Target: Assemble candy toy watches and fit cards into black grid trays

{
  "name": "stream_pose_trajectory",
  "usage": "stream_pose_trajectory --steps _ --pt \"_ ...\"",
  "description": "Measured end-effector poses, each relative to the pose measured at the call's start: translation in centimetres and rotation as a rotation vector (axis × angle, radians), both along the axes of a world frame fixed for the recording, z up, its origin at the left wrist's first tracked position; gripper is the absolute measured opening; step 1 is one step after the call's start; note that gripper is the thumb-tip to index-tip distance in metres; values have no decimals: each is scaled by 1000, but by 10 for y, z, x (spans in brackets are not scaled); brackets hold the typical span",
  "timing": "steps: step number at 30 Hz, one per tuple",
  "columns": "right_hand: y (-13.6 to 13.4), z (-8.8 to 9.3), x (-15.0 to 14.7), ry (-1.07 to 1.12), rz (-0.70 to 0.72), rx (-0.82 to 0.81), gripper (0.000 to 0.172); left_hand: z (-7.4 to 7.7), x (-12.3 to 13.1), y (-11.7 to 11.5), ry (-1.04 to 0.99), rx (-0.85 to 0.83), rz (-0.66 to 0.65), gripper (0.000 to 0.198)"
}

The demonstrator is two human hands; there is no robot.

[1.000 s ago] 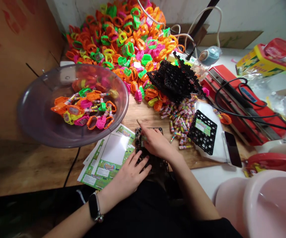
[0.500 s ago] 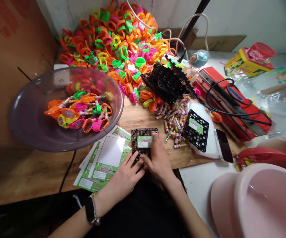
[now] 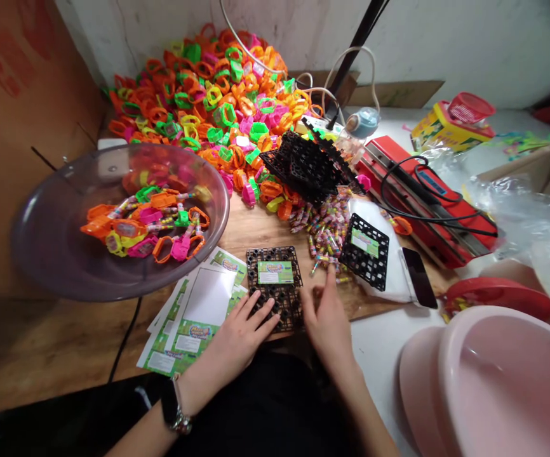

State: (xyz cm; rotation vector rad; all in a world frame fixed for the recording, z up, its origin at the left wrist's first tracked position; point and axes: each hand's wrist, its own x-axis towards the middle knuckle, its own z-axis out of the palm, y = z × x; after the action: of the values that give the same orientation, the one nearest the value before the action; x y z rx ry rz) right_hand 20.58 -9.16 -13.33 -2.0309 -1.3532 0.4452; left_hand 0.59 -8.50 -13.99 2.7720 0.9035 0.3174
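My left hand (image 3: 245,329) lies with fingers spread on the lower left part of a black plastic grid tray (image 3: 290,306). A small green and white printed label (image 3: 275,273) rests on the tray's upper half. Just right of the tray is my right hand (image 3: 328,320), its index finger stretched toward a heap of small wrapped candy rolls (image 3: 326,230). The thumb stands apart from that finger, and nothing shows between them. Printed card sheets (image 3: 208,298) overlap beside my left hand. A second black grid tray (image 3: 359,261) with a label lies right of the candies.
A translucent purple basin (image 3: 60,254) holds toy watches and candy rolls. Behind it rises a pile of colourful toy watches (image 3: 208,114). Black grids (image 3: 310,165) are stacked near a red sealing machine (image 3: 413,197). A phone (image 3: 418,277) and pink tub (image 3: 451,343) are at right.
My right hand has moved off the tray to the right, toward the candy rolls. My left hand stays on the tray. The whole view has shifted slightly.
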Motion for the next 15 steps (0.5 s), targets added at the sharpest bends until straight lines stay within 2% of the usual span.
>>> stream_pose_trajectory --steps 2,5,7,9,12,14,15 --pt "-11 -3 -9 86 5 3 70 -4 1 -1 -35 25 10 54" --pt "-12 -1 -20 410 -73 102 66 -9 3 -2 -122 75 23 51" --pt "-7 10 -18 667 -128 158 66 -7 3 -1 -181 107 39 50" --pt "1 24 -5 839 -175 238 65 0 -4 1 -214 161 108 54" --pt "14 39 35 816 -374 472 61 15 -25 3 -199 278 385 57" --pt "22 38 69 648 -532 569 58 24 -44 2 -56 333 639 55" --pt "26 34 85 535 -586 548 58 26 -53 1 65 334 744 55"
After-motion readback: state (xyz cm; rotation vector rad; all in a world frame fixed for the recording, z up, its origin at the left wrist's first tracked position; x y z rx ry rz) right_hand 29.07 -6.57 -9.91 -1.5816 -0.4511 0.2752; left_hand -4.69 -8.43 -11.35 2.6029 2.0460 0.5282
